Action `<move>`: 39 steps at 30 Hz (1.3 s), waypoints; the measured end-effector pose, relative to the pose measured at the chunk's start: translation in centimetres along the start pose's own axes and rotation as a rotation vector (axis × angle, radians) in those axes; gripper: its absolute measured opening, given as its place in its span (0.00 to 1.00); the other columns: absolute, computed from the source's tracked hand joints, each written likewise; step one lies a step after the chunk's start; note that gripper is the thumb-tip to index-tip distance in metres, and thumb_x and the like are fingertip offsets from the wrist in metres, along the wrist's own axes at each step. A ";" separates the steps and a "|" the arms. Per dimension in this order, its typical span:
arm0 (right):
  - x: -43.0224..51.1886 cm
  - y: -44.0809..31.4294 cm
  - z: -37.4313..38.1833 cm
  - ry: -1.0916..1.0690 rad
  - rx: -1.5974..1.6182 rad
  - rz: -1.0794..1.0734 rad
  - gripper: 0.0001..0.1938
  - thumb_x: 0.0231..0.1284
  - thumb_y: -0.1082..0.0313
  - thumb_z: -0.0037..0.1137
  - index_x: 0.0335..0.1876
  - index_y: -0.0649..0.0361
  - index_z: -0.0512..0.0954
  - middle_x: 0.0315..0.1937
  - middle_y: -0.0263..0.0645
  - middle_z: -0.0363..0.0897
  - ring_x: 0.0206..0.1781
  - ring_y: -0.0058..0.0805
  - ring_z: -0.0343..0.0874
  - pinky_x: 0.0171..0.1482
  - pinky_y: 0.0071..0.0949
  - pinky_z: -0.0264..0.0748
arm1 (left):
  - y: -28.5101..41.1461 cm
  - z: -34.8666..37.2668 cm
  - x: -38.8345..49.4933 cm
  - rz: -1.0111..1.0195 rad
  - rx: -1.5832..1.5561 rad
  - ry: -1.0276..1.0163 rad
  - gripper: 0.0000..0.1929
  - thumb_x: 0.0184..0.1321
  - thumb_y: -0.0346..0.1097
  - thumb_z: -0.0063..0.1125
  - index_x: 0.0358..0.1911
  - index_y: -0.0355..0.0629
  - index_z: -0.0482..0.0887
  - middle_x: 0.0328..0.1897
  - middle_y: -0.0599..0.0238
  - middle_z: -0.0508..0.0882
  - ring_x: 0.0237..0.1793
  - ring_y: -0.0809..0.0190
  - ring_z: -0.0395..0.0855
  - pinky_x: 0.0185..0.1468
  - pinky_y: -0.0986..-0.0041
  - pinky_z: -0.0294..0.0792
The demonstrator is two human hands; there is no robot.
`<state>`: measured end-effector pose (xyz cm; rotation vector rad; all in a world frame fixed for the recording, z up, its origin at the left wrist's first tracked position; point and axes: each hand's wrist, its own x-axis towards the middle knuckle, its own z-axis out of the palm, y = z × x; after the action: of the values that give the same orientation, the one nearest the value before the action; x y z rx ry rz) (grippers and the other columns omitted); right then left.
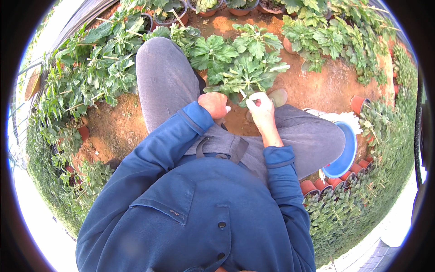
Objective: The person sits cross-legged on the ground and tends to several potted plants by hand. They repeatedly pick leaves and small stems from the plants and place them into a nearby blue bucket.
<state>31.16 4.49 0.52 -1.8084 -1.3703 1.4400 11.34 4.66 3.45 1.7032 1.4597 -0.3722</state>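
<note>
Between my knees stands a leafy green plant with lobed leaves, like a chrysanthemum. At its near side, my right hand has thumb and forefinger brought together beside the lowest leaves. Whether a leaf or stem is pinched there is too small to tell. A pale stick shows among the leaves just left of those fingertips, and another pale stick pokes out at the plant's right. My left hand is curled at the near left of the plant, with a small white spot at its edge. Its palm is hidden.
Potted plants line the left, with more pots ahead and leafy plants at the far right. A blue basin is beside my right knee, near a bundle of white sticks. Terracotta-coloured pots stand behind it on brown soil.
</note>
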 end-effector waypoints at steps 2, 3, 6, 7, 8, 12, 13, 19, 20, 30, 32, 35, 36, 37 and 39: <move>-0.3 -0.6 -0.2 0.075 0.004 -0.082 0.12 0.53 0.68 0.65 0.43 0.59 0.77 0.31 0.35 0.79 0.34 0.24 0.77 0.40 0.27 0.76 | -0.1 0.4 -0.5 0.096 -0.020 0.022 0.19 0.61 0.49 0.57 0.48 0.44 0.84 0.41 0.47 0.86 0.45 0.44 0.84 0.51 0.56 0.74; -0.4 -0.8 -0.2 0.119 -0.001 -0.106 0.14 0.54 0.69 0.65 0.45 0.59 0.76 0.33 0.36 0.80 0.35 0.24 0.78 0.41 0.28 0.76 | -0.1 0.6 -0.7 0.145 -0.093 0.063 0.19 0.61 0.49 0.57 0.49 0.44 0.84 0.40 0.48 0.86 0.44 0.44 0.84 0.50 0.56 0.74; -0.5 -1.4 -0.2 0.205 0.103 -0.164 0.20 0.56 0.69 0.63 0.55 0.58 0.74 0.43 0.41 0.82 0.43 0.27 0.80 0.47 0.29 0.77 | 0.1 1.3 -0.6 0.213 -0.360 0.184 0.18 0.62 0.43 0.58 0.51 0.42 0.81 0.35 0.51 0.87 0.37 0.50 0.86 0.42 0.60 0.75; -0.3 -1.5 -0.1 0.154 0.106 -0.094 0.22 0.56 0.70 0.62 0.57 0.58 0.73 0.45 0.43 0.81 0.45 0.28 0.80 0.49 0.30 0.77 | 0.2 1.5 -0.5 0.163 -0.442 0.245 0.17 0.62 0.41 0.58 0.51 0.41 0.81 0.33 0.53 0.86 0.35 0.53 0.85 0.40 0.62 0.75; 0.0 -1.5 0.0 0.093 0.122 -0.078 0.23 0.56 0.70 0.62 0.59 0.58 0.72 0.47 0.44 0.81 0.47 0.30 0.81 0.51 0.30 0.77 | 0.4 1.8 -0.4 0.120 -0.520 0.311 0.17 0.61 0.40 0.59 0.51 0.39 0.80 0.31 0.54 0.86 0.34 0.56 0.85 0.39 0.64 0.75; 0.7 -0.8 0.4 -0.041 -0.016 -0.152 0.26 0.56 0.73 0.55 0.64 0.56 0.70 0.51 0.47 0.80 0.51 0.36 0.80 0.56 0.31 0.75 | 1.0 2.5 0.9 0.059 -0.833 0.518 0.15 0.61 0.33 0.60 0.49 0.35 0.79 0.30 0.58 0.84 0.31 0.64 0.83 0.35 0.69 0.75; 0.8 -0.6 0.5 -0.091 0.009 -0.122 0.27 0.56 0.74 0.54 0.64 0.56 0.70 0.52 0.47 0.80 0.52 0.37 0.80 0.56 0.31 0.75 | 1.0 2.6 1.3 0.078 -0.942 0.549 0.14 0.61 0.33 0.60 0.49 0.35 0.79 0.30 0.58 0.84 0.31 0.64 0.83 0.36 0.69 0.75; 0.6 -0.6 0.5 -0.137 0.041 -0.063 0.28 0.55 0.74 0.53 0.65 0.55 0.69 0.52 0.46 0.79 0.53 0.36 0.80 0.57 0.31 0.75 | 0.6 2.9 3.3 0.067 -0.778 0.610 0.16 0.61 0.32 0.60 0.50 0.34 0.77 0.44 0.54 0.86 0.41 0.59 0.85 0.47 0.68 0.76; 0.6 -0.7 0.6 -0.135 0.052 -0.062 0.28 0.54 0.74 0.53 0.65 0.55 0.69 0.53 0.46 0.79 0.53 0.35 0.80 0.57 0.31 0.75 | 0.7 3.0 3.5 0.027 -0.706 0.610 0.17 0.60 0.33 0.60 0.51 0.34 0.76 0.46 0.54 0.86 0.42 0.59 0.86 0.48 0.68 0.76; 0.2 -1.0 0.4 -0.155 0.058 -0.041 0.28 0.54 0.76 0.51 0.66 0.58 0.68 0.58 0.50 0.76 0.60 0.40 0.76 0.62 0.33 0.71 | 0.9 2.8 3.6 -0.064 -0.938 0.591 0.16 0.58 0.30 0.63 0.49 0.35 0.78 0.41 0.60 0.87 0.42 0.67 0.83 0.48 0.73 0.75; 0.3 -1.0 0.5 -0.151 0.087 -0.048 0.28 0.54 0.76 0.50 0.66 0.58 0.68 0.58 0.50 0.76 0.60 0.41 0.76 0.62 0.33 0.71 | 0.9 2.8 3.5 -0.007 -0.852 0.619 0.15 0.58 0.30 0.63 0.47 0.35 0.78 0.39 0.60 0.87 0.40 0.67 0.84 0.47 0.72 0.75; 0.5 -1.0 0.6 -0.071 0.042 -0.110 0.28 0.54 0.76 0.50 0.65 0.58 0.68 0.58 0.50 0.76 0.60 0.42 0.76 0.62 0.34 0.71 | 1.2 2.8 3.7 0.039 -0.775 0.697 0.15 0.58 0.29 0.63 0.47 0.36 0.78 0.38 0.59 0.87 0.38 0.67 0.84 0.45 0.72 0.75; 0.4 -1.0 0.6 -0.068 0.052 -0.110 0.28 0.54 0.76 0.50 0.65 0.58 0.68 0.58 0.51 0.76 0.60 0.42 0.76 0.63 0.34 0.71 | 1.2 2.9 3.7 0.001 -0.845 0.689 0.15 0.57 0.29 0.63 0.48 0.36 0.78 0.38 0.59 0.87 0.38 0.66 0.84 0.44 0.72 0.76; 0.5 -1.1 0.5 -0.060 0.054 -0.104 0.28 0.54 0.76 0.50 0.65 0.58 0.68 0.58 0.51 0.76 0.61 0.43 0.76 0.63 0.34 0.71 | 1.2 2.8 3.8 -0.037 -0.914 0.679 0.16 0.57 0.29 0.63 0.49 0.37 0.78 0.38 0.59 0.87 0.38 0.66 0.85 0.44 0.72 0.76; 0.4 -1.1 0.4 -0.050 0.054 -0.103 0.27 0.54 0.76 0.50 0.65 0.58 0.68 0.58 0.51 0.76 0.61 0.43 0.76 0.63 0.34 0.70 | 1.2 2.9 3.9 0.021 -0.948 0.660 0.16 0.56 0.30 0.64 0.48 0.38 0.79 0.37 0.59 0.87 0.36 0.64 0.84 0.42 0.72 0.75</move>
<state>30.35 5.21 1.07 -1.6535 -1.4140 1.4630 14.38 5.13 -0.55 1.0587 1.6594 0.8621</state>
